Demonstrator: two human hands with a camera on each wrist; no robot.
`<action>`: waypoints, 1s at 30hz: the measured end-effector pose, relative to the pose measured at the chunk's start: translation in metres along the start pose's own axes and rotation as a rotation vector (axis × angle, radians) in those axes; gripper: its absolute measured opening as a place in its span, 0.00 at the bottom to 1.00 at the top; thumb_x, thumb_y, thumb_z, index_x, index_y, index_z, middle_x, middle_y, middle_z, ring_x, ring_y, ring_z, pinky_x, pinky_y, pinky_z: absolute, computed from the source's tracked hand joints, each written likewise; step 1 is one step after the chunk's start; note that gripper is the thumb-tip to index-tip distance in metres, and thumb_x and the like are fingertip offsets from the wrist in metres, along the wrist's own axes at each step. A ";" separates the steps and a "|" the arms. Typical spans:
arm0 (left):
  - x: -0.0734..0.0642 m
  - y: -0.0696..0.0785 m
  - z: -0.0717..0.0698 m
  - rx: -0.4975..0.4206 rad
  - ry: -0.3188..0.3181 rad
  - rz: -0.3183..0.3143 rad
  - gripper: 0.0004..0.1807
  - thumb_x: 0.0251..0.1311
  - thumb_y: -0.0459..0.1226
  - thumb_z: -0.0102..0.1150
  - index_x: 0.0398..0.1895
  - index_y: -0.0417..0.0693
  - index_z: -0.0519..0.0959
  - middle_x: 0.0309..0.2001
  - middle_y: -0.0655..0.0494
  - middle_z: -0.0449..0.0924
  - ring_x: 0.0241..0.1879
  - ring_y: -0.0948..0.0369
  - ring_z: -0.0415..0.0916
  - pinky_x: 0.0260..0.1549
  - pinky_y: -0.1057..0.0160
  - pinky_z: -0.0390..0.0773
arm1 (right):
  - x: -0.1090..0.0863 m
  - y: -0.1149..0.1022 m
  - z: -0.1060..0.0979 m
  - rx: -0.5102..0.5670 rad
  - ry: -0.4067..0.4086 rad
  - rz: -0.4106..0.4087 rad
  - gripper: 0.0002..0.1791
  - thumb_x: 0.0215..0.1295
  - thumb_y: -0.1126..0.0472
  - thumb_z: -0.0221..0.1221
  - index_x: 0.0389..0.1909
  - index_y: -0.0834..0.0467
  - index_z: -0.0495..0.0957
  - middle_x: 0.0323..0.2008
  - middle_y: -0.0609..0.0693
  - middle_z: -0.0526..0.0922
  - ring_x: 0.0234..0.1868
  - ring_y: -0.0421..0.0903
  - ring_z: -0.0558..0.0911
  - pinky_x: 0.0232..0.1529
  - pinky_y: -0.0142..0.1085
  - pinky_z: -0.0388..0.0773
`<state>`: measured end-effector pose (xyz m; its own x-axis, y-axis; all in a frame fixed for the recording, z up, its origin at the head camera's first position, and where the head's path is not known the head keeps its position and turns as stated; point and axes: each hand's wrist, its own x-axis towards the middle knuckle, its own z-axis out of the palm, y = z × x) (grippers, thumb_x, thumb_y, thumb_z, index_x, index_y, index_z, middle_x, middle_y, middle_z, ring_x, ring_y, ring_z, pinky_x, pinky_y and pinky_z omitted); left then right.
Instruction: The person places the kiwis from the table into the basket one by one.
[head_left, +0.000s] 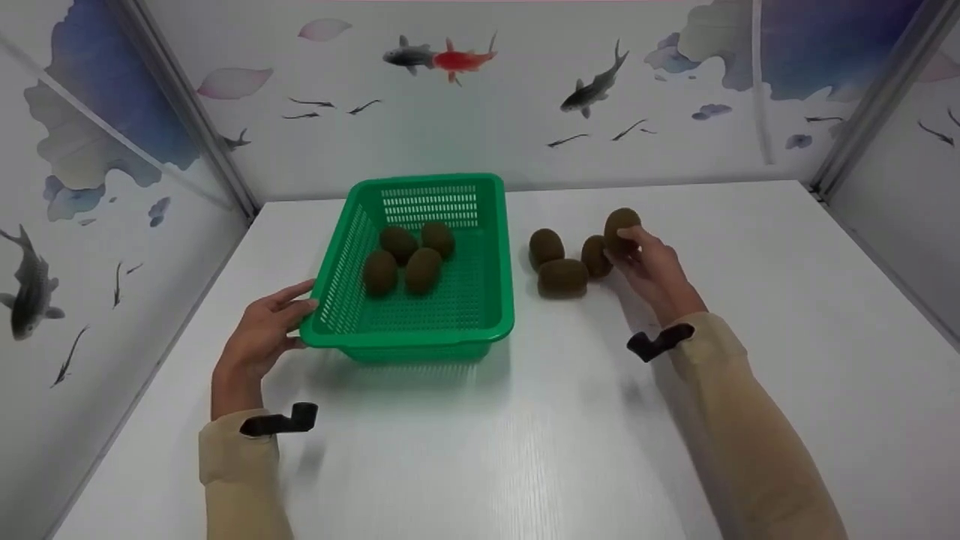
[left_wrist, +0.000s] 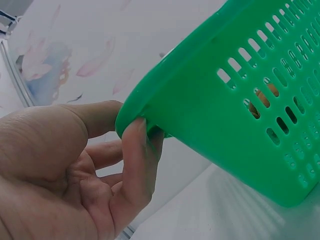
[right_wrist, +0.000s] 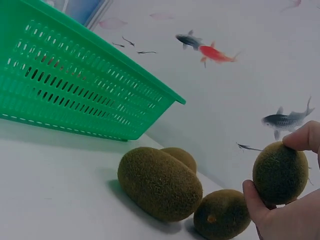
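Note:
A green plastic basket (head_left: 420, 334) stands on the white table with several brown kiwis (head_left: 380, 273) inside. My left hand (head_left: 259, 330) pinches the basket's left rim; in the left wrist view, thumb and fingers (left_wrist: 135, 155) close on the rim's corner. To the right of the basket, my right hand (head_left: 654, 271) holds a kiwi (right_wrist: 281, 172) between thumb and fingers, raised above the table. Beside it lie three more kiwis on the table: an upright-looking one (head_left: 546, 249), one on its side (head_left: 562, 278), and one (head_left: 596, 257) partly behind the held kiwi.
The white table (head_left: 480, 450) is bounded by panels printed with fish and petals, the back panel (head_left: 517, 150) standing just behind the basket. Black wrist cameras (head_left: 660, 343) stick out from both beige sleeves (head_left: 240, 480).

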<state>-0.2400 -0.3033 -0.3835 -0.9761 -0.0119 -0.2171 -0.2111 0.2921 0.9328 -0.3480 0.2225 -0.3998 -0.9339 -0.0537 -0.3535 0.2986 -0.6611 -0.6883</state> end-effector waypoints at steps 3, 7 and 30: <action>0.000 -0.001 0.000 0.014 0.002 -0.006 0.35 0.73 0.49 0.53 0.79 0.52 0.58 0.55 0.59 0.79 0.43 0.68 0.81 0.43 0.67 0.81 | -0.002 0.001 0.006 -0.008 -0.019 -0.004 0.26 0.68 0.68 0.59 0.63 0.56 0.60 0.55 0.46 0.63 0.60 0.40 0.68 0.70 0.31 0.67; 0.001 -0.001 0.001 0.027 0.005 -0.019 0.34 0.74 0.49 0.52 0.79 0.53 0.58 0.56 0.58 0.79 0.43 0.66 0.80 0.43 0.67 0.81 | -0.006 0.002 0.015 -0.023 -0.049 -0.009 0.33 0.69 0.68 0.59 0.70 0.55 0.57 0.57 0.46 0.62 0.63 0.40 0.66 0.71 0.32 0.66; 0.001 -0.002 0.000 -0.016 -0.009 0.010 0.36 0.72 0.49 0.55 0.79 0.51 0.58 0.50 0.65 0.80 0.44 0.69 0.80 0.43 0.67 0.81 | -0.021 0.001 0.062 -0.089 -0.089 -0.026 0.41 0.72 0.58 0.59 0.79 0.50 0.49 0.76 0.49 0.54 0.75 0.45 0.61 0.74 0.38 0.64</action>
<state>-0.2402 -0.3042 -0.3854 -0.9776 -0.0008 -0.2105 -0.2025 0.2764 0.9395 -0.3399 0.1760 -0.3539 -0.9542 -0.1061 -0.2798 0.2864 -0.5942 -0.7516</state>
